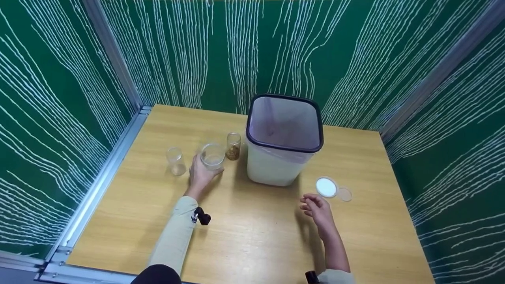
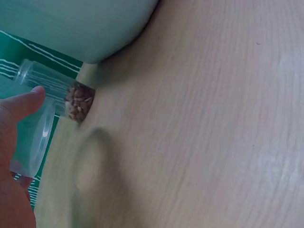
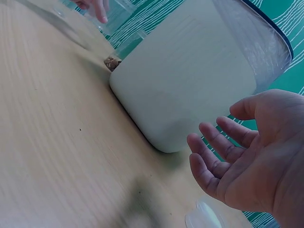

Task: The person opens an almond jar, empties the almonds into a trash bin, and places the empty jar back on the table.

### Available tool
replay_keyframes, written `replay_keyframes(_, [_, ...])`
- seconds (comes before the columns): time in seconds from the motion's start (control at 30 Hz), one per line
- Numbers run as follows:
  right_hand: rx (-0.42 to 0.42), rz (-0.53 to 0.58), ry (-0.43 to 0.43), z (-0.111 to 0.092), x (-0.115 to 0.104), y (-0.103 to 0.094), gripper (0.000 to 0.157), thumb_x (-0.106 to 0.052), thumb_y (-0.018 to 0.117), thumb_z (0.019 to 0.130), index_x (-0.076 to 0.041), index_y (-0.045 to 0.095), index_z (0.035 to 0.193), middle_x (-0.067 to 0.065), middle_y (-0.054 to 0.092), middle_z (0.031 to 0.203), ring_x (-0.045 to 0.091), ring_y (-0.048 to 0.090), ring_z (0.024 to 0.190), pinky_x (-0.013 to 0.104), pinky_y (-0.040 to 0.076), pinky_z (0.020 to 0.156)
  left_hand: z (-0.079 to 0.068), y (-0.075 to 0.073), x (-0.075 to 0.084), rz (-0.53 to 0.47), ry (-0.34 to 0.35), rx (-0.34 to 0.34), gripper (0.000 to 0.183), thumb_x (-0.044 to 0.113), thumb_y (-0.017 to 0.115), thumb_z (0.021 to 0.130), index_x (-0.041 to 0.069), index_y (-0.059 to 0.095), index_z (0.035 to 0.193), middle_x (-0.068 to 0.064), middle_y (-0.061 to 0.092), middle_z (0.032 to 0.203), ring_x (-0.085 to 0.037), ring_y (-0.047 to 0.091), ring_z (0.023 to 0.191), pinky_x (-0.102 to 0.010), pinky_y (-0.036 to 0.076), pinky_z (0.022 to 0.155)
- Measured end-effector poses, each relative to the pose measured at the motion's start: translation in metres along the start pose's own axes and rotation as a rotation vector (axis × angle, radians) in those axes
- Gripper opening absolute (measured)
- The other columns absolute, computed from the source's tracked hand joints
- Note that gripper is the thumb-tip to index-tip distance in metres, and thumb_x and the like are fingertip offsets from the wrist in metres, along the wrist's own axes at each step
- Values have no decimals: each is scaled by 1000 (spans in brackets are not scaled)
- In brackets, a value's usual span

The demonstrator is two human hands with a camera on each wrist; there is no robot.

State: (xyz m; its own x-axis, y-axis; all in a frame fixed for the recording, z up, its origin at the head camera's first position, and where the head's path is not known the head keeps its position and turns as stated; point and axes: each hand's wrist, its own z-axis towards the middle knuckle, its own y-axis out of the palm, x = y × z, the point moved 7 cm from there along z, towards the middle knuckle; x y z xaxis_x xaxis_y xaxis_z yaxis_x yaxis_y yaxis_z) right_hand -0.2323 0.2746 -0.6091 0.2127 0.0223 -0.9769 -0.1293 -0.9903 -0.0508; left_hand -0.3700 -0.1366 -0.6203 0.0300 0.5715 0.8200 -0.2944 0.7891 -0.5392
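Observation:
My left hand (image 1: 201,173) grips a wide clear jar (image 1: 213,154) around its side, with nothing visible inside it. In the left wrist view, the jar's base is off the wooden table, and a shadow falls beside it. Just to the right stands a narrow clear jar (image 1: 233,148) with brown nuts (image 2: 79,100) at its bottom. Another narrow clear jar (image 1: 176,161) stands left of the hand. My right hand (image 1: 318,213) hovers over the table with loosely bent fingers (image 3: 216,147), holding nothing. Beside it lie a white-centred round lid (image 1: 326,187) and a smaller clear lid (image 1: 345,194).
A pale bin (image 1: 272,167) with a dark rim and a plastic liner stands at the middle back of the table (image 1: 252,236). Green panels with white wavy lines (image 1: 244,51) and metal posts (image 1: 112,51) enclose the table.

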Motion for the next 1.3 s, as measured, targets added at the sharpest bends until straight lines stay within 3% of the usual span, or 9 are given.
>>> replay_keyframes(0.27, [4, 8, -3, 5, 5, 1, 28, -7, 50, 100, 12, 52, 120, 23, 62, 110, 34, 65, 91, 43, 53, 82, -1, 11, -15, 37, -53, -3, 93, 34, 91, 59, 11, 47, 138, -9, 58, 124, -30, 54, 111, -49, 39, 96])
replay_keyframes(0.43, [2, 5, 23, 3, 14, 2, 28, -7, 49, 100, 12, 52, 120, 23, 62, 109, 36, 64, 92, 48, 51, 86, -6, 16, -27, 70, -86, -25, 97, 39, 89, 59, 18, 43, 142, -6, 58, 127, -27, 55, 113, -47, 39, 97])
replay_keyframes(0.57, [-15, 26, 35, 1, 21, 4, 27, -7, 48, 101, 11, 51, 121, 24, 61, 112, 40, 61, 95, 51, 49, 89, -8, 17, -33, 104, -86, -18, 97, 44, 88, 58, 18, 45, 141, -7, 60, 126, -27, 55, 113, -47, 41, 94])
replay_keyframes(0.87, [-18, 32, 18, 4, 20, 6, 30, -8, 47, 101, 12, 49, 123, 23, 60, 112, 41, 60, 98, 51, 49, 89, -4, 22, -36, 130, -93, -15, 98, 48, 88, 54, 16, 49, 139, -7, 62, 124, -28, 55, 113, -47, 36, 94])
replay_keyframes(1.13, [-21, 26, 61, -1, 24, 10, 28, -8, 46, 102, 10, 50, 123, 22, 60, 113, 38, 60, 100, 50, 48, 91, -9, 22, -38, 145, -134, -41, 102, 47, 89, 55, 15, 46, 141, -7, 59, 128, -28, 50, 119, -47, 32, 97])
replay_keyframes(1.3, [-11, 34, 47, 2, 21, 11, 28, -7, 47, 101, 11, 51, 122, 20, 61, 109, 39, 60, 100, 48, 49, 90, -8, 22, -34, 170, -113, -53, 102, 45, 89, 58, 11, 42, 141, -11, 53, 134, -31, 43, 125, -51, 29, 100])
